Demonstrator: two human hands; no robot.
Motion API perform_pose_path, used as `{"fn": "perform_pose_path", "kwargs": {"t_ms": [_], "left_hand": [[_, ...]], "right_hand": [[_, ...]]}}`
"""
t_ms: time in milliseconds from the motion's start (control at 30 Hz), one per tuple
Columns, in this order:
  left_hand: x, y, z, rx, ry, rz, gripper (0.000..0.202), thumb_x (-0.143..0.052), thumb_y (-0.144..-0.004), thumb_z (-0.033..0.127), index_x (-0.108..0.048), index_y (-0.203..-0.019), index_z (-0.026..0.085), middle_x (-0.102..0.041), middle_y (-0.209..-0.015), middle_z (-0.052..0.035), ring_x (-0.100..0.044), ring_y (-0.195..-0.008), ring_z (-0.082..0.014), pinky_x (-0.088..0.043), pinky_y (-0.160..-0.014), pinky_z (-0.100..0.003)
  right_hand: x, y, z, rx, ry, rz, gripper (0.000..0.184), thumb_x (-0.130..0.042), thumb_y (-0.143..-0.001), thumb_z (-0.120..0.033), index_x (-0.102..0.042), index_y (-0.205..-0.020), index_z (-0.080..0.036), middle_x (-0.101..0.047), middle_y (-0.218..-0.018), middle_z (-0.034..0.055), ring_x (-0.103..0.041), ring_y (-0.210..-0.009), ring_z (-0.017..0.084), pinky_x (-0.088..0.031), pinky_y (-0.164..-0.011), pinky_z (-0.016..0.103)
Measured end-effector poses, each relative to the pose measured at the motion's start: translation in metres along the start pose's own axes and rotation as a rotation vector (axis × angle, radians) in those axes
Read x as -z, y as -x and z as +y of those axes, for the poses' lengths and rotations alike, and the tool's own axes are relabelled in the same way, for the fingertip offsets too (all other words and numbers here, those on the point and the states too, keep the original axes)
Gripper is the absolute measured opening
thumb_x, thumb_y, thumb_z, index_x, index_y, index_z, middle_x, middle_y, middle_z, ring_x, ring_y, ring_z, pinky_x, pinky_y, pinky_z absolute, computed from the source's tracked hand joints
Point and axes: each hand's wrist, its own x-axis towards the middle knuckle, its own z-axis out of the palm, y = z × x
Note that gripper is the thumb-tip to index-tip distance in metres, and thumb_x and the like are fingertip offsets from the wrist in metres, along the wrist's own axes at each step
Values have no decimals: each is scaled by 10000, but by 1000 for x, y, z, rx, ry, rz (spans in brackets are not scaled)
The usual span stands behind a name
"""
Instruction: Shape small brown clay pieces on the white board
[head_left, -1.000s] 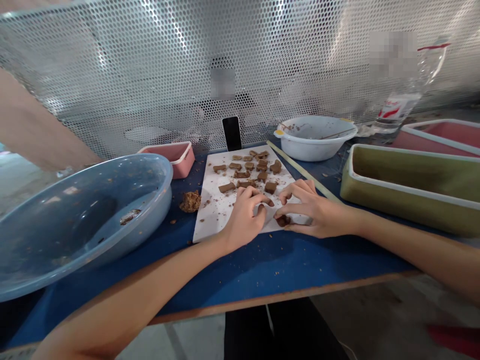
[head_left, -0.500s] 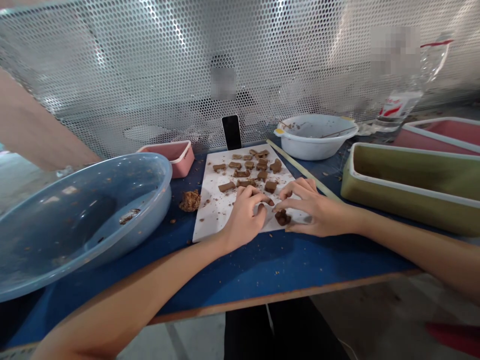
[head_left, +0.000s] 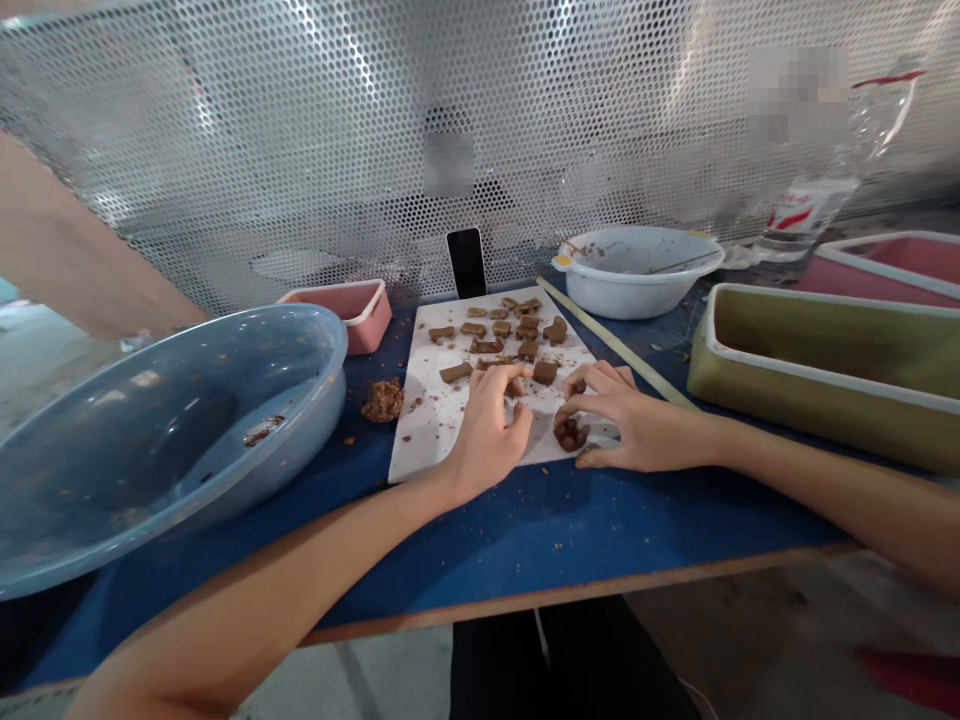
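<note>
On a white board (head_left: 424,440) lie several small brown clay-like pieces, such as a blocky one (head_left: 545,372) near the middle right, among crumbs. My left hand (head_left: 491,430) is over the board's front middle, thumb apart from its bent fingers, with nothing plainly held; its fingertips are by the brown bits. Facing it, my right hand (head_left: 626,415) curves its fingers and thumb around a dark brown knobbly lump (head_left: 570,433) at the board's front right. The index fingertip touches the lump's back side. A rougher brown clump (head_left: 382,400) sits off the board's left edge.
A large blue basin (head_left: 300,330) fills the left side, with a pink box (head_left: 367,325) behind it. A phone (head_left: 466,263) stands at the back. A pale stick (head_left: 622,350), white basin (head_left: 637,290), olive trough (head_left: 817,390) and plastic bottle (head_left: 814,210) are to the right.
The fingers of my left hand have moved slightly away from the lump, widening the gap between my hands. My right hand stays around the lump. The view has shifted a little.
</note>
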Motion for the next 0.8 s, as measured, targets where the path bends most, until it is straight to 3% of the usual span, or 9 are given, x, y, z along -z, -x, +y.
{"fn": "perform_pose_path", "kwargs": {"t_ms": [333, 500, 800], "left_hand": [[-1, 0, -1, -1, 15, -5, 381, -577, -966, 75, -602, -1304, 249, -691, -1172, -87, -615, -1174, -302, -561, -1065, -481], [-1, -1, 0, 0, -3, -14, 357, -560, -971, 85, -615, -1285, 245, -701, -1173, -84, -632, -1156, -296, -557, -1073, -494], [-1, -1, -1, 9, 11, -24, 330, -574, -968, 85, -632, -1248, 250, -733, -1277, -98, -648, -1268, -314, -563, -1101, -502]], "right_hand": [[-6, 1, -3, 36, 14, 69, 262, -877, -911, -441, -795, -1113, -297, -641, -1305, 105, -598, -1253, 355, -486, -1109, 566], [-3, 3, -4, 66, -6, 27, 257, -871, -903, -421, -769, -1091, -279, -630, -1312, 116, -599, -1305, 367, -453, -1151, 609], [2, -2, -3, 174, -164, 19, 301, -877, -885, -392, -730, -1116, -267, -744, -1269, 88, -681, -1275, 308, -465, -1180, 514]]}}
